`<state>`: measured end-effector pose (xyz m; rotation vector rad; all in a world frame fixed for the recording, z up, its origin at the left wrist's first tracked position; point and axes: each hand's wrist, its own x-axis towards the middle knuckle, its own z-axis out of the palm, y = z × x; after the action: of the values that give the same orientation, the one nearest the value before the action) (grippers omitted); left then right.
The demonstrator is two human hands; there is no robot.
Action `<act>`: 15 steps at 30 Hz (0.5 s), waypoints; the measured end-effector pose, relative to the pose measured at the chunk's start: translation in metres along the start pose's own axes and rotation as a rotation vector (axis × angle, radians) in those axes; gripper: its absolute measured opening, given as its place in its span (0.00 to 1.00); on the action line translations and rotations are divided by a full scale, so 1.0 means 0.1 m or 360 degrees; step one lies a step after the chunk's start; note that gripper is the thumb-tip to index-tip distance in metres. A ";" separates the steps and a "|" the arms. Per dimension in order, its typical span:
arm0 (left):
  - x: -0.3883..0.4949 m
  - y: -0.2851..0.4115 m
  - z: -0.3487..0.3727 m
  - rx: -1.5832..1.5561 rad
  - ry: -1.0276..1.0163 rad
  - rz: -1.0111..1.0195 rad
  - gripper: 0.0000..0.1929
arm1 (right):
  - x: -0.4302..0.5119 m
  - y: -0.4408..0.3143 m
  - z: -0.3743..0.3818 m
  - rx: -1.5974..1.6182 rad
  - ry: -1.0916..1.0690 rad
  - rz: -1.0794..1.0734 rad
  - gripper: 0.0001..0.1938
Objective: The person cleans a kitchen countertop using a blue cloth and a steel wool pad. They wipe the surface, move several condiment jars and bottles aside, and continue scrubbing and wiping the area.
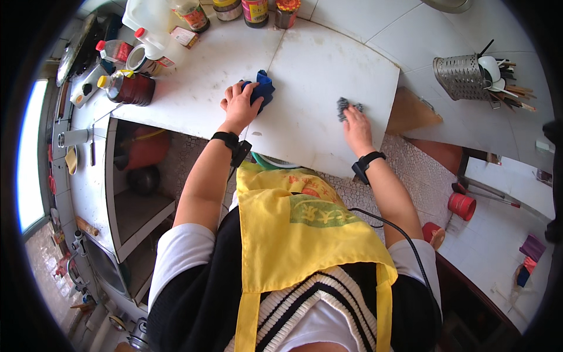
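Observation:
My left hand (239, 104) grips a bunched dark blue cloth (264, 88) against the white tiled countertop (303, 66), near its middle. Farther right, my right hand (357, 127) has its fingers on a grey scouring pad (343, 109), which is pressed to the same surface close to the counter's right end. Faint brown stains mark the counter between and above the hands. Both wrists wear black bands, and a yellow apron covers my front.
Several bottles, including a dark-filled one with a yellow cap (132, 88) and a white jug (156, 46), stand at the left. Jars (255, 12) line the back edge. A perforated metal utensil holder (459, 78) hangs on the right wall. An open shelf (140, 211) lies lower left.

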<state>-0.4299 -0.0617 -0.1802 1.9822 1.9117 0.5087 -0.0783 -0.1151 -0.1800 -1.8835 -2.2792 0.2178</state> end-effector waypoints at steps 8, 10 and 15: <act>0.02 -0.03 0.03 0.0014 0.0032 0.0088 0.25 | -0.11 -1.08 0.32 0.0169 -0.0126 -0.0379 0.16; 0.01 -0.05 0.03 -0.0003 0.0029 0.0105 0.25 | -0.15 -1.00 0.22 0.0114 -0.0132 -0.0410 0.17; 0.01 -0.05 0.05 -0.0039 0.0034 0.0107 0.24 | -0.56 -0.49 -0.24 -0.0102 -0.0346 0.0126 0.19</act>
<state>-0.4320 -0.0607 -0.1874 2.0388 1.8475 0.5709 -0.1095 -0.1794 -0.1484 -2.0775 -2.3754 0.3825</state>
